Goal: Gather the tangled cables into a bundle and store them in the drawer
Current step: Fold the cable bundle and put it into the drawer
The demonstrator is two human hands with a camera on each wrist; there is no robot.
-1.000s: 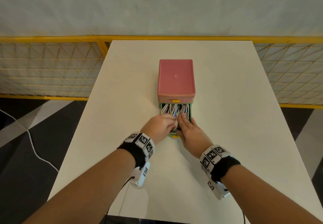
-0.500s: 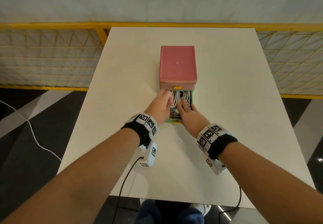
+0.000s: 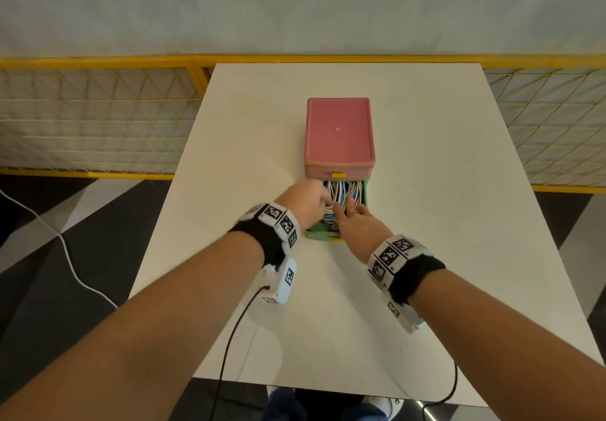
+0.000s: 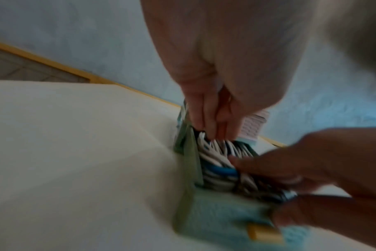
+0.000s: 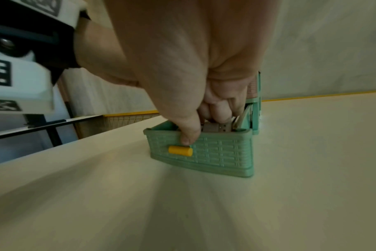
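A small pink drawer unit [image 3: 339, 131] stands mid-table with its green bottom drawer [image 3: 367, 197] pulled out toward me. White and blue cables [image 3: 342, 191] fill the drawer. My left hand [image 3: 308, 204] is at the drawer's back left, fingertips [image 4: 206, 122] pressing down into the cables [image 4: 215, 156]. My right hand [image 3: 357, 223] lies over the near part of the bundle with its fingers stretched across it. Its thumb [image 5: 188, 134] rests on the woven drawer front [image 5: 221, 152], just above the yellow knob [image 5: 180, 150]. A USB plug [image 5: 217, 128] shows under the fingers.
The white table [image 3: 459, 223] carries only the drawer unit. Yellow mesh fencing [image 3: 98, 118] runs behind and beside it, in front of a pale wall. A white cord [image 3: 65, 250] lies on the dark floor at left. Black sensor leads [image 3: 229, 338] hang from both wrists.
My left hand has moved from the drawer's front edge along its left side to the back. The right hand stays on the cables. The head view has shifted slightly.
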